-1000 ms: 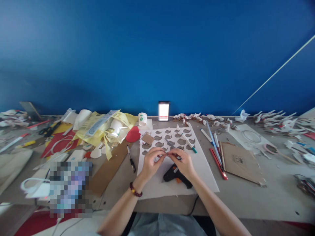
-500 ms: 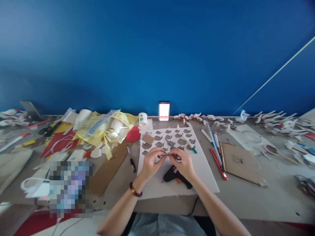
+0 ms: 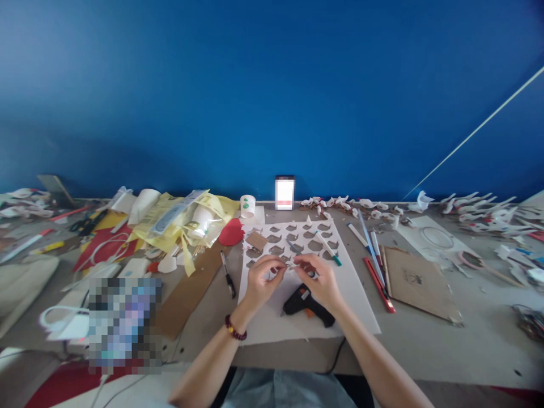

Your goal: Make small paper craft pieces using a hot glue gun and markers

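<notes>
2 hands (image 3: 262, 280) (image 3: 319, 277) — maybe pinching a piece (image 3: 290, 266)

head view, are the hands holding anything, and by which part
Cannot be told: anything pinched by the left hand or right hand is too small to distinguish.

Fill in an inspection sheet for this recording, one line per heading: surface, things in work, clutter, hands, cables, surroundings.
Surface: grey table, strewn with items on both sides.
Things in work: white sheet with shapes cut out of its far part; black glue gun and green-capped marker lying on it.
Clutter: yellow packaging and pen left of the sheet; brown cardboard to the right.
Hands: left hand and right hand nearly meet above the sheet; anything between them is too small to identify.
Cables: black cord at the near edge.
Surroundings: blue wall behind, lit screen at its foot; co-workers, nothing seen.
</notes>
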### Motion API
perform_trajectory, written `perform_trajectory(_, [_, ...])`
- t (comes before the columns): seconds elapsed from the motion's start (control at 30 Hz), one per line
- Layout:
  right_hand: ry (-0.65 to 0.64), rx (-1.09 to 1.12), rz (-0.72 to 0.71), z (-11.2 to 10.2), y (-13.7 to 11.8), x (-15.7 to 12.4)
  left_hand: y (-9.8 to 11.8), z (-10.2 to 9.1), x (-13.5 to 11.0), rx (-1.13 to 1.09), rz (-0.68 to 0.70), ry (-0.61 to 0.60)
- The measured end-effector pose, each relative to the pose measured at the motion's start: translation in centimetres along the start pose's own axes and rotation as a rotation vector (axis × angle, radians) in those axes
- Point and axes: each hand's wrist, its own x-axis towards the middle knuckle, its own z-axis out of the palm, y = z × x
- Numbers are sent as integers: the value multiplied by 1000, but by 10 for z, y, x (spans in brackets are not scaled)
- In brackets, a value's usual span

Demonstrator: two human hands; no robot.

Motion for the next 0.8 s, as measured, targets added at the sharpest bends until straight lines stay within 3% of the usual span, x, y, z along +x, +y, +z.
perform_trajectory(0.1, [-46,-138,83,-19,-12,3,-4,1,0,-1,15,40])
perform_trajectory(0.23, [-289,-474,177,-48,-26,-4,-3,1,1,22,42,74])
perform_trajectory(0.33, [-411,-540,264,-57,-25,-20,1,0,1,40,69,72])
perform_trajectory(0.53, [-317,-551,381,-41,-2,-59,3,-2,-1,27,50,76])
perform_trajectory(0.8, [-221,-448,363,-22,4,-85,-7,-2,-2,16,-10,121])
